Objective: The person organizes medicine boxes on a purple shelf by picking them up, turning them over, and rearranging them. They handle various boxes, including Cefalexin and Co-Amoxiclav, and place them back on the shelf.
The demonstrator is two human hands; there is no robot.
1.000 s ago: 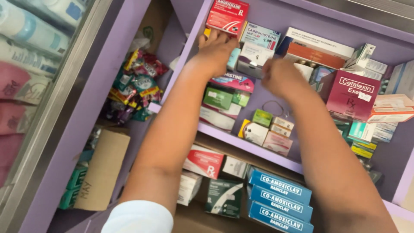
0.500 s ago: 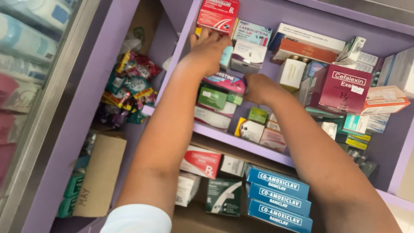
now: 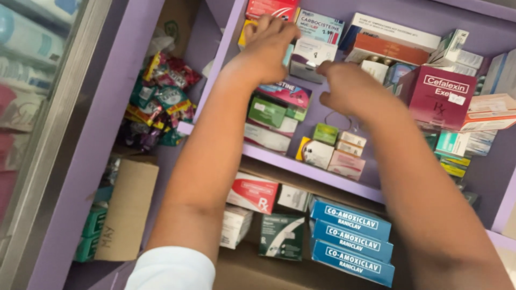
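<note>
On the far purple shelf point(image 3: 301, 161), the left hand point(image 3: 269, 45) lies spread over a small white-and-grey cardboard box point(image 3: 312, 58). The right hand point(image 3: 349, 88), fingers curled, touches that box's right edge.

The shelf point(image 3: 317, 171) is lilac; three stacked boxes point(image 3: 350, 240) are blue with white bands; one box point(image 3: 436, 96) is maroon.
</note>
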